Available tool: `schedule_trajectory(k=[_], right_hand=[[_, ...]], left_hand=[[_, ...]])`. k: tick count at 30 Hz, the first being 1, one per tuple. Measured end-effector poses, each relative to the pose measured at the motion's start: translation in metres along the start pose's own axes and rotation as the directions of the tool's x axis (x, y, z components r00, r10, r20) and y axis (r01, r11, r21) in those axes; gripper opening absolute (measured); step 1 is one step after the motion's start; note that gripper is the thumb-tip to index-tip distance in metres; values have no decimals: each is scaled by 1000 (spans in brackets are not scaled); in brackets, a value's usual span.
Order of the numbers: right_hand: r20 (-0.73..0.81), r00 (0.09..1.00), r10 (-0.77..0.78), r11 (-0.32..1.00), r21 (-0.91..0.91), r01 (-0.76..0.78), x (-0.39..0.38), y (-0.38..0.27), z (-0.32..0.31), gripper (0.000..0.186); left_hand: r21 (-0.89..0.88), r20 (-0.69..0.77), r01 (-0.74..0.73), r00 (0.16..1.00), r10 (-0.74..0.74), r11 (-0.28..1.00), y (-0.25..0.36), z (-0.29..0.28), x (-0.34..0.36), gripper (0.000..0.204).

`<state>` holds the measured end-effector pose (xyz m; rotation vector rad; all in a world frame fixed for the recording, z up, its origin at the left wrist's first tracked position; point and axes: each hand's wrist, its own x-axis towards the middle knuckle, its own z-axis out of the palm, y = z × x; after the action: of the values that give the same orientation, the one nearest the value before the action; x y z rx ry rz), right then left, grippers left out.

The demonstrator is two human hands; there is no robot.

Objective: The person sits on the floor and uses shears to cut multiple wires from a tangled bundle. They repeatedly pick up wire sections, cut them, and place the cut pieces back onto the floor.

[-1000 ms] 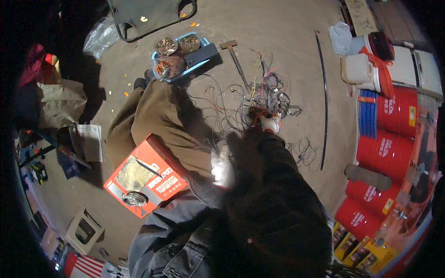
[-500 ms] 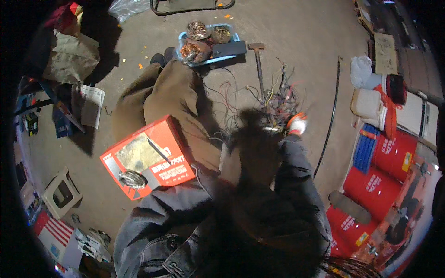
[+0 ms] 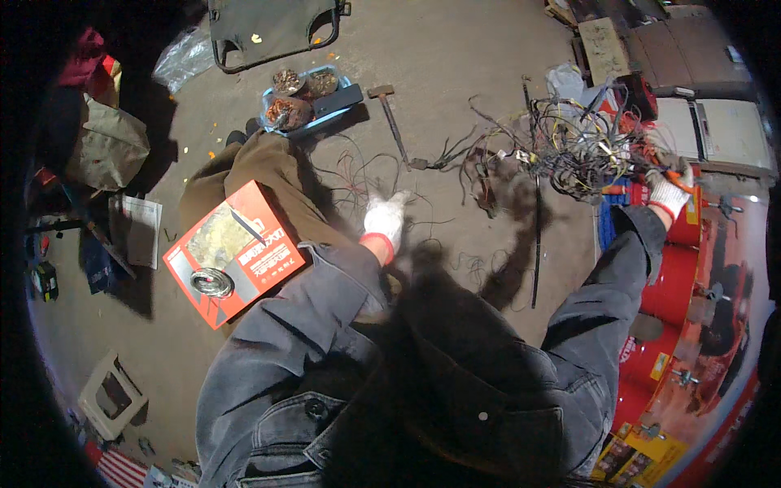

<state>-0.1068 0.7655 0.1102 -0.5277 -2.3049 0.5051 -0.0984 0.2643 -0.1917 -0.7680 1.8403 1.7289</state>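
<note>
My right hand (image 3: 671, 191), in a white glove with orange on it, is closed on a tangled bundle of wires (image 3: 578, 154) held up off the floor at the right. The bundle is mostly black with some yellow, red and white strands, and a thick tail of it trails left. In a white glove with a red cuff, my left hand (image 3: 384, 220) is low over the floor, fingers stretched out and somewhat blurred. Thin loose wires (image 3: 351, 175) lie beside it. Nothing shows in its grasp.
A hammer (image 3: 389, 122) lies ahead, near a blue tray (image 3: 329, 122) holding metal scraps and a black phone (image 3: 337, 100). On my left leg rests a red box (image 3: 272, 252) with a wire coil (image 3: 211, 282). Red drums (image 3: 669, 281) stand at the right, past a black rod (image 3: 536, 252).
My right hand has lifted the wire bundle from the floor and carried it right. My left hand has come into view near the loose wires. The view has shifted.
</note>
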Motion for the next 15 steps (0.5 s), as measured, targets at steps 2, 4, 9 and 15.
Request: schedule_trajectory(k=[2,4,9,15], right_hand=[[-56,998,-37,997,71,40,26,-17,-21,49],[-20,999,31,956,293,-24,62,-21,-40,35],[128,980,154,764,613,-200,124,-18,-79,30],[10,986,165,808,571,-141,135,-54,-133,37]], left_hand=[[-114,122,159,982,-145,981,16,-9,-4,75],[-91,213,278,943,-254,956,23,-18,-6,80],[-51,155,224,965,-213,973,5,-7,-8,80],[296,100,-186,982,163,937,-20,25,-14,68]])
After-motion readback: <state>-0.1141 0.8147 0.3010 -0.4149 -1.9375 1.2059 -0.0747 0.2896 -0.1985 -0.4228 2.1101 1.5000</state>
